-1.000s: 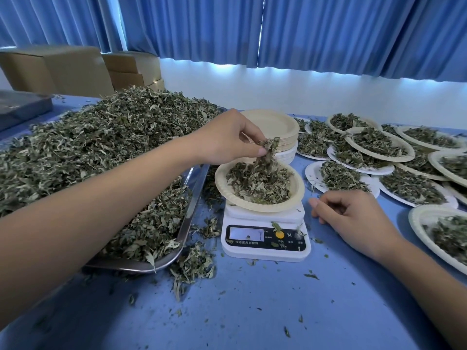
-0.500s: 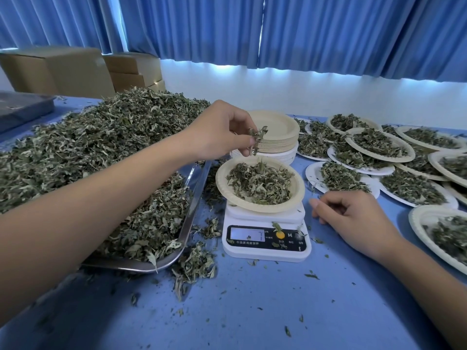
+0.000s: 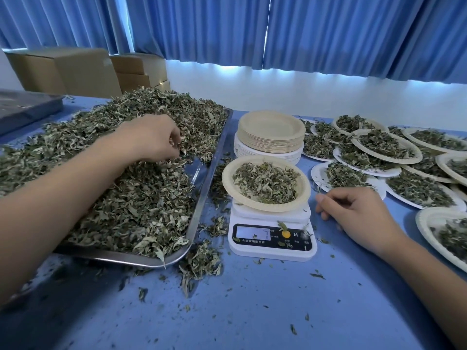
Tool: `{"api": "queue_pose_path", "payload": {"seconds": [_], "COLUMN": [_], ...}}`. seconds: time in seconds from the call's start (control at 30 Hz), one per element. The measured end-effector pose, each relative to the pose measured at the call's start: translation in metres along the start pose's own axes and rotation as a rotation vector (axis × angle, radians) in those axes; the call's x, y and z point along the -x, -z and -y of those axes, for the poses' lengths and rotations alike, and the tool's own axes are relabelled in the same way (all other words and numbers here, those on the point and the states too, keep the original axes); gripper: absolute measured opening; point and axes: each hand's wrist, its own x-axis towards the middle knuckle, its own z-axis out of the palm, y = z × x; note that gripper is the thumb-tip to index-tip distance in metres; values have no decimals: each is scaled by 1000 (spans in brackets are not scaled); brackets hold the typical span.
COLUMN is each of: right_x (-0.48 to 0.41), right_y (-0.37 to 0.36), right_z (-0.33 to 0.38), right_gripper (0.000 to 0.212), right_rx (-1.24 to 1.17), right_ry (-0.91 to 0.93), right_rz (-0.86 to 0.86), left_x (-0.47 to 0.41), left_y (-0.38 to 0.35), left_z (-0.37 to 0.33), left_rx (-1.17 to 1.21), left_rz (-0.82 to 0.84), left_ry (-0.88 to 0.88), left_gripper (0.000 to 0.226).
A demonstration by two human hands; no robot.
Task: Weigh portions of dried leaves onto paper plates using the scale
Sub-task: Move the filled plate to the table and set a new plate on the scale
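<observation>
Landmark: the kitchen scale (image 3: 271, 236), on the blue table (image 3: 252, 311) in front of the person.

Paper plate (image 3: 265, 207): centred on the scale platform and carrying a portion of leaves (image 3: 265, 181). The display digits cannot be read.

Metal tray (image 3: 199, 173): just left of the scale. Its long axis runs away from the person, and it is heaped with dried leaves (image 3: 126, 198).

Left hand (image 3: 151, 140): over the heap, left of the scale and farther back. The fingertips (image 3: 177, 147) are curled down and bunched together at the leaf surface, apparently pinching a small tuft.

Right hand (image 3: 358, 218): resting on the table just right of the scale, fingers loosely curled, holding nothing.

Governing relation: the plate lies to the right of the left fingertips and nearer the person, across the tray rim. The left hand is the nearer one to the supply and the right hand to the plate. In my judgement any correction of the portion travels along that short diagonal.

Behind the scale stands a stack of empty plates (image 3: 271, 127); filled plates (image 3: 386, 145) spread to its right
</observation>
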Motion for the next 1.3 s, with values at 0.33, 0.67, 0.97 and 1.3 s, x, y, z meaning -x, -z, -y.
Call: {"api": "queue_pose_path", "payload": {"seconds": [0.33,0.67,0.97,1.3], "right_x": [-27,-36,-21,7], "right_y": [-16,19,142,243], "right_z": [21,14,-28,-95], "right_gripper": [28,27,20,17], "right_rx": [-368,-425,-94,76], "right_ry": [-272,-435,-449,-564], "right_rz": [-9,-44,-242,-392], "left_x": [5,-10,-32,-54], "left_y": [-32,-29,-37,-39], "left_z": [-64,-122,-253,-394], "left_rx": [473,730,884,859], "left_rz": [54,46,107,204], "left_ry": [-294,-169,-264,-415], "left_gripper": [21,9,10,10]}}
